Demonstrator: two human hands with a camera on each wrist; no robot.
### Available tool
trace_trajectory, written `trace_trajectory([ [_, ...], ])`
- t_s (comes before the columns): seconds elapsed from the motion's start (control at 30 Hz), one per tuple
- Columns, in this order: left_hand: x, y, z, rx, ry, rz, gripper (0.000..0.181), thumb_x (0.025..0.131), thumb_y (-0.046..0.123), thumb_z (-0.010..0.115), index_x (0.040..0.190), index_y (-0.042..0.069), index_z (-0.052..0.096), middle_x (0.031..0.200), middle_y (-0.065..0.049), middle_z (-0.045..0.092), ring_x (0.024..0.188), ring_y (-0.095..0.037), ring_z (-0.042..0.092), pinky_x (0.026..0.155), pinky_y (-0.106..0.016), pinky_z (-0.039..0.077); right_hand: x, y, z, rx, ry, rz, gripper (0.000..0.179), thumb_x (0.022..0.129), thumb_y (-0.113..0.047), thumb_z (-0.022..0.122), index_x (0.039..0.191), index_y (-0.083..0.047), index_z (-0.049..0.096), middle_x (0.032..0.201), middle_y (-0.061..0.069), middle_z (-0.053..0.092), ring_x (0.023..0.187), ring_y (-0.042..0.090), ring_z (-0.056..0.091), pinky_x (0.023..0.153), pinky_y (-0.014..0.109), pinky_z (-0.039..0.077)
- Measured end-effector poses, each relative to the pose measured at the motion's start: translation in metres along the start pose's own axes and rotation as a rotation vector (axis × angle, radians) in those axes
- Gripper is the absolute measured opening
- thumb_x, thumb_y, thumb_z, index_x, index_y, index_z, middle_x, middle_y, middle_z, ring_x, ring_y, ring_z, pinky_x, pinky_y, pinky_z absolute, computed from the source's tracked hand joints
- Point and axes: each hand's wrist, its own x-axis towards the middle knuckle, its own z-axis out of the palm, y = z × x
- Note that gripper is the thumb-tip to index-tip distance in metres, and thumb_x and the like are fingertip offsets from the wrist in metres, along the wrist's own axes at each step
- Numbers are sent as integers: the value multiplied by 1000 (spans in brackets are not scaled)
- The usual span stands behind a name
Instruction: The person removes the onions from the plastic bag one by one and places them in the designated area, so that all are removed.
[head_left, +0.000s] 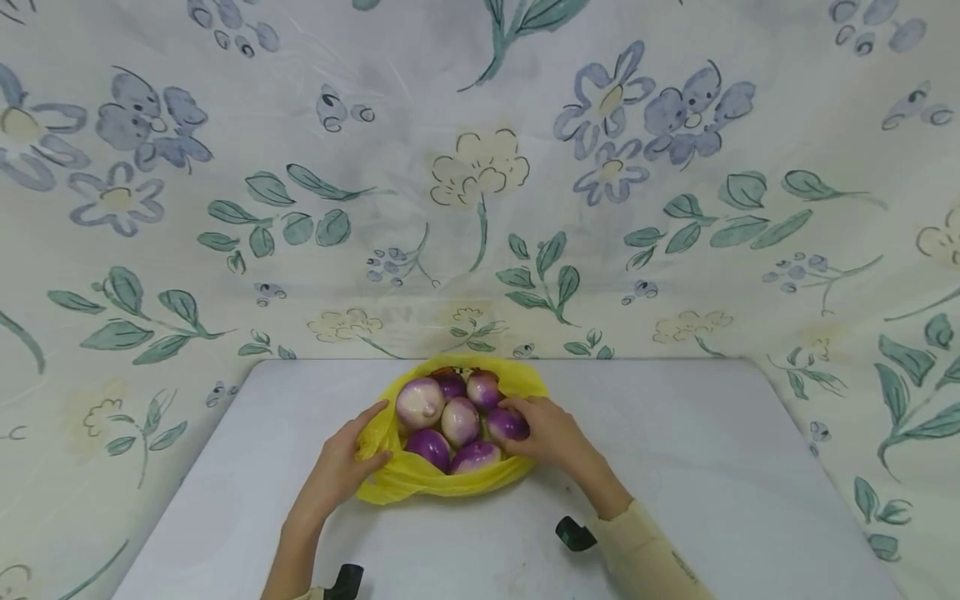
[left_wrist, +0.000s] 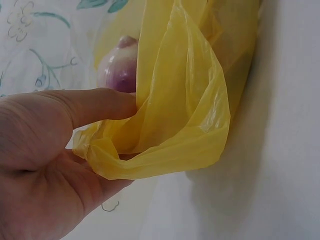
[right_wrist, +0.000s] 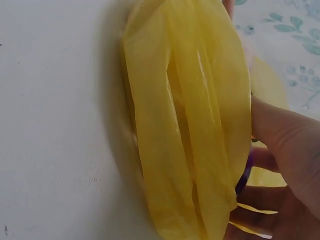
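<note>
A yellow plastic bag (head_left: 468, 485) lies with its mouth spread wide, and several purple-and-white onions (head_left: 460, 422) sit inside. At the bag's left side, my left hand (head_left: 347, 462) holds the rim, its thumb and fingers apart. The left wrist view shows the thumb on one side of the folded plastic (left_wrist: 185, 135) and fingers partly hidden behind it. My right hand (head_left: 553, 433) reaches over the right rim and grips the rightmost onion (head_left: 506, 424) between thumb and fingers. In the right wrist view the bag's wall (right_wrist: 190, 125) covers most of that onion.
The bag rests on a white table (head_left: 675, 467), close to its far edge. Behind the table hangs a floral cloth (head_left: 480, 208). A dark wrist-camera piece (head_left: 575, 534) juts out by the right sleeve, another (head_left: 347, 581) by the left wrist.
</note>
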Motion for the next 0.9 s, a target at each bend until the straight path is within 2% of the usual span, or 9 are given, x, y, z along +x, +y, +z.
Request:
trace_trajectory([
  [0.37, -1, -1, -2, 6, 7, 16, 71, 88, 10, 71, 151, 14, 38, 148, -24, 46, 134, -47, 44, 106, -62, 42, 1, -2, -1, 113, -66, 27, 57, 84, -30, 77, 135, -15, 57, 133, 6, 63, 123, 26, 59, 104, 46, 50],
  [0.57, 1, -1, -3, 6, 15, 31, 71, 87, 9, 71, 150, 14, 38, 147, -24, 46, 133, -47, 45, 106, -62, 42, 1, 0, 0, 113, -39, 44, 57, 82, -31, 78, 133, -17, 58, 132, 6, 63, 121, 26, 59, 105, 47, 50],
  [0.9, 1, 0, -5, 1, 3, 8, 71, 88, 10, 71, 150, 14, 38, 148, -24, 46, 134, -47, 44, 106, -63, 41, -1, -1, 1, 153, 4, 54, 59, 79, -31, 78, 133, -18, 58, 132, 6, 63, 120, 27, 60, 102, 49, 51],
])
